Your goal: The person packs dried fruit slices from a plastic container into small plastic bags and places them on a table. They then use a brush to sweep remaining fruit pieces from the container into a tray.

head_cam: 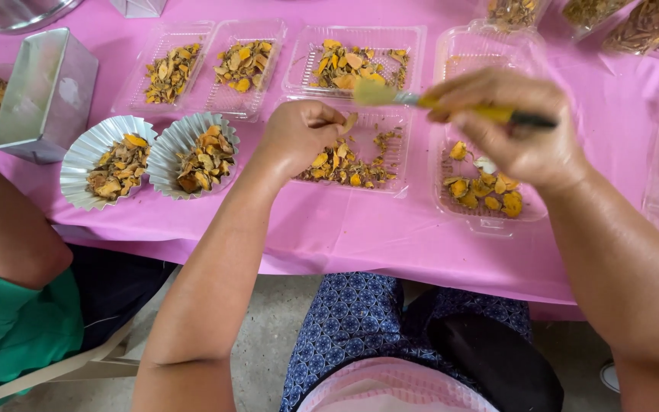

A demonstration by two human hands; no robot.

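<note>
Bare pink cloth (360,236) along near edge passable; clear trays (356,49), foil cups (108,160), metal tin (47,91) crowd beyond.

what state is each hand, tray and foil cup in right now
left hand: closed on a dried yellow slice
right hand: gripping a yellow-handled brush, bristles toward the slice
clear plastic tray under the left hand: open, partly filled
two fluted foil cups: upright, filled

Bare arms, blue patterned skirt (360,320)
</note>
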